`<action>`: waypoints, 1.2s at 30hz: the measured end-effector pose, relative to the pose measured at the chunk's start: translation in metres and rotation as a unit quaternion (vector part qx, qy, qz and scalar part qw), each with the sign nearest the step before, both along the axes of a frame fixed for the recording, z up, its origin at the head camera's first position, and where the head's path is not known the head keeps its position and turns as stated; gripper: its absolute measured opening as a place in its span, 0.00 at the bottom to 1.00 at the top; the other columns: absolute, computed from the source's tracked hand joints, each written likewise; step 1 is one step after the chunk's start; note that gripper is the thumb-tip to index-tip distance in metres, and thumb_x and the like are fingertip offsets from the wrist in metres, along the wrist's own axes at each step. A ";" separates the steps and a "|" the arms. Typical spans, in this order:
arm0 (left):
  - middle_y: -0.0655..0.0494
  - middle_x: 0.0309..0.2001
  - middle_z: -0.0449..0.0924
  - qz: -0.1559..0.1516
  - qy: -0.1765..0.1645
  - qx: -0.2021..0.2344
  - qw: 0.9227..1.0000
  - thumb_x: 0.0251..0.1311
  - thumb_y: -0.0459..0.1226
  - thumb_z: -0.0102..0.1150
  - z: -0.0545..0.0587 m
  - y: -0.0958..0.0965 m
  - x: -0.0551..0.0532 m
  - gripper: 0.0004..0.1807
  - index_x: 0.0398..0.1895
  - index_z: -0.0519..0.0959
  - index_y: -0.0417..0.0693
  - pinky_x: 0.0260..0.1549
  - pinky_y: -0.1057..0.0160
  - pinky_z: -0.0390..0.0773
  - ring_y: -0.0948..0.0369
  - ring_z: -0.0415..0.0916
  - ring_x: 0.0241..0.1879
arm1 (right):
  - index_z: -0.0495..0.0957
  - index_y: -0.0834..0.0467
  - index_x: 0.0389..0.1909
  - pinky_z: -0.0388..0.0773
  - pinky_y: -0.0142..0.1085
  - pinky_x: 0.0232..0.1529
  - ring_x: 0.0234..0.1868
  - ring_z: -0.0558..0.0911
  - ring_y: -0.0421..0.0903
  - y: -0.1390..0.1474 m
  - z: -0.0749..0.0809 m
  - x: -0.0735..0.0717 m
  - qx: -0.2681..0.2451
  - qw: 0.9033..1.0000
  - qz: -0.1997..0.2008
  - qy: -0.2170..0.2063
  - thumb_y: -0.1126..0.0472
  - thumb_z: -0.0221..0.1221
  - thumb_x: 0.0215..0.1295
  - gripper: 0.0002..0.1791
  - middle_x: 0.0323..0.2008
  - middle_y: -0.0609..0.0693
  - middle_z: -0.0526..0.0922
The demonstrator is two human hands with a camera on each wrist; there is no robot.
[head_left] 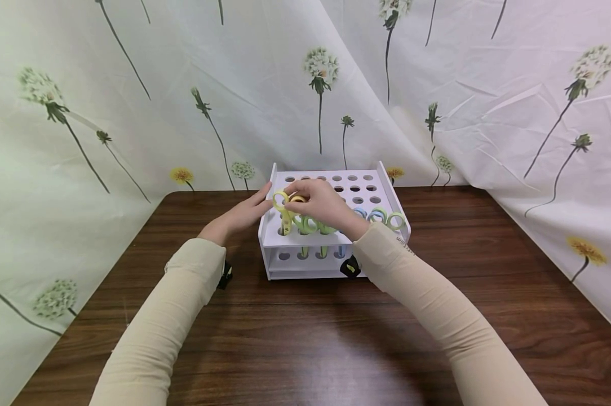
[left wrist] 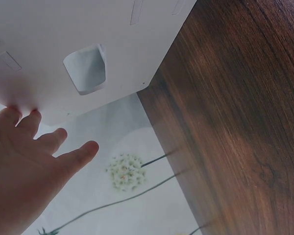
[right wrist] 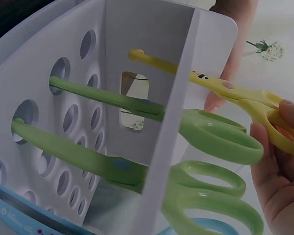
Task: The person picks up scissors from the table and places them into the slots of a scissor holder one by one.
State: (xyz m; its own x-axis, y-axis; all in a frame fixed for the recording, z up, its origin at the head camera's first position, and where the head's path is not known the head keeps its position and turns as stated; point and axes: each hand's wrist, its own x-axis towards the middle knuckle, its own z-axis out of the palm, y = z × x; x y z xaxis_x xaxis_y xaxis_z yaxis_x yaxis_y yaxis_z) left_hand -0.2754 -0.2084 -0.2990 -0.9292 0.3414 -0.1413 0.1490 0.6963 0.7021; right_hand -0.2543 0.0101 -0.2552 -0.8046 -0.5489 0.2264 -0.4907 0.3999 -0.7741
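Note:
My right hand pinches the handle of a pair of yellow scissors between thumb and fingers. Their blades pass down through the front left hole of a white rack, and the tip sits between the upper and lower panels. With fingers extended, my left hand touches the rack's left side panel. Right beside the yellow pair stand green scissors, and a second green pair follows; both reach down to holes in the lower panel.
Further right in the front row are blue scissors and light green handles. Several rows of round holes run toward the back of the rack. It stands on a dark wooden table, before a floral curtain.

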 end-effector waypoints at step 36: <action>0.53 0.72 0.32 -0.002 0.001 0.002 1.000 0.69 0.55 0.32 0.003 0.002 0.002 0.36 0.73 0.33 0.59 0.62 0.45 0.45 0.52 0.35 0.69 | 0.80 0.61 0.43 0.74 0.32 0.36 0.34 0.80 0.40 0.003 -0.006 -0.003 0.020 0.999 0.024 0.029 0.67 0.59 0.60 0.10 0.33 0.49 0.83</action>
